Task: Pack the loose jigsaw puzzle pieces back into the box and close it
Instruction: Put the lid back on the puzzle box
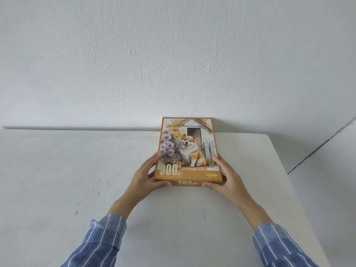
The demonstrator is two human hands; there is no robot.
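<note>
An orange jigsaw puzzle box (187, 149), its lid printed with a smiling dog, flowers and "300", lies flat on the white table (77, 170) with the lid on. The box's far end sits against the wall. My left hand (145, 177) grips its near left corner, thumb on the front edge and fingers along the left side. My right hand (226, 175) holds the near right corner the same way. No loose puzzle pieces are visible anywhere on the table.
A rough white wall (173, 64) rises right behind the table. The table's right edge (285, 170) runs diagonally down the right side, with pale floor and a dark line beyond it. Blue striped sleeves cover both forearms.
</note>
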